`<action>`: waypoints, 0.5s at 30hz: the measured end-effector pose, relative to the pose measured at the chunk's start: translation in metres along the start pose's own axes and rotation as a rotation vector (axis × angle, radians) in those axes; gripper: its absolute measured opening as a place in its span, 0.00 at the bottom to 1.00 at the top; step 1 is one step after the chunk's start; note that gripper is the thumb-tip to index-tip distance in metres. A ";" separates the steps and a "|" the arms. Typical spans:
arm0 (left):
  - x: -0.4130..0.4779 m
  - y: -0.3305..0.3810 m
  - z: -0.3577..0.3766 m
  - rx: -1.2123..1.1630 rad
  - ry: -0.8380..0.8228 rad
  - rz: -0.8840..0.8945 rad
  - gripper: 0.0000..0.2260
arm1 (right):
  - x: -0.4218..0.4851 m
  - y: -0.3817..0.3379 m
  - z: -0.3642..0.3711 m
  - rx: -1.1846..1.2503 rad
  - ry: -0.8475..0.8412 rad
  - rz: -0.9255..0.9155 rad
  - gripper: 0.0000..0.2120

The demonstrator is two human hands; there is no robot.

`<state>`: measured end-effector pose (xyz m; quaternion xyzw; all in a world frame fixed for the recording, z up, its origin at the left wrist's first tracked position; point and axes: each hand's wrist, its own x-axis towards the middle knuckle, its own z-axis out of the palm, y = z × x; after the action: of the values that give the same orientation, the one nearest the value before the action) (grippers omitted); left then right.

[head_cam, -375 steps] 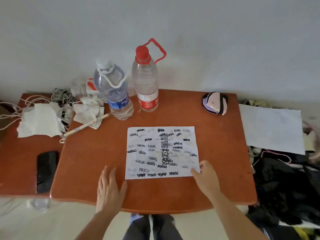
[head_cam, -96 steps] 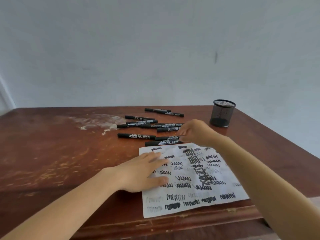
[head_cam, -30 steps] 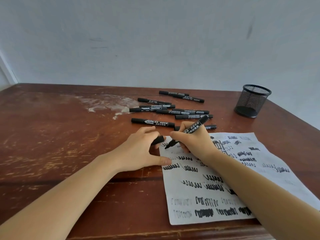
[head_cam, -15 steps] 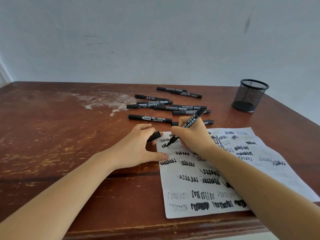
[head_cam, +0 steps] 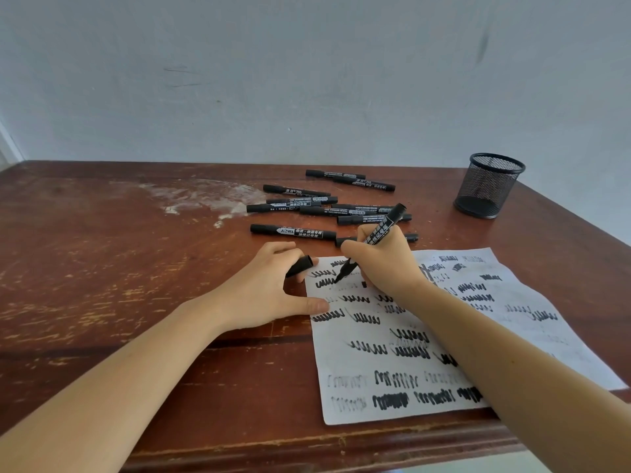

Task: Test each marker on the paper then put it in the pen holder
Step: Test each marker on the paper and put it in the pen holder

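Testing: right hand gripping marker, tip on paper; left hand pinching cap. Next, probably recapping, then pen holder, upper right.

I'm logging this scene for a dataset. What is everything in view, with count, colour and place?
marker in use: one, black, uncapped, tip on the paper's far left corner
cap: one, black, in the left hand
loose markers: about nine, black, capped, lying beyond the paper
paper: one, white with black scribbles, near right of table
pen holder: one, black mesh, far right, looks empty
table: one, reddish-brown, worn
left hand: holds cap, thumb on the paper's edge
right hand: holds marker
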<state>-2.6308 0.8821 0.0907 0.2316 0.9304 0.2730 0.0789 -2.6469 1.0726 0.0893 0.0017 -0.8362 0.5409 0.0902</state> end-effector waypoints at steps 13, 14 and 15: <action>0.001 0.000 0.000 0.013 -0.005 -0.025 0.29 | 0.001 -0.003 -0.005 -0.057 0.082 -0.010 0.12; 0.001 0.000 0.000 0.014 -0.009 -0.024 0.29 | 0.001 -0.003 -0.005 -0.055 0.102 -0.023 0.11; 0.001 -0.001 0.000 0.018 -0.012 -0.020 0.28 | 0.002 -0.004 -0.006 -0.031 0.123 -0.032 0.09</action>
<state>-2.6319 0.8821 0.0903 0.2246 0.9346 0.2622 0.0851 -2.6474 1.0764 0.0949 -0.0194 -0.8372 0.5256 0.1502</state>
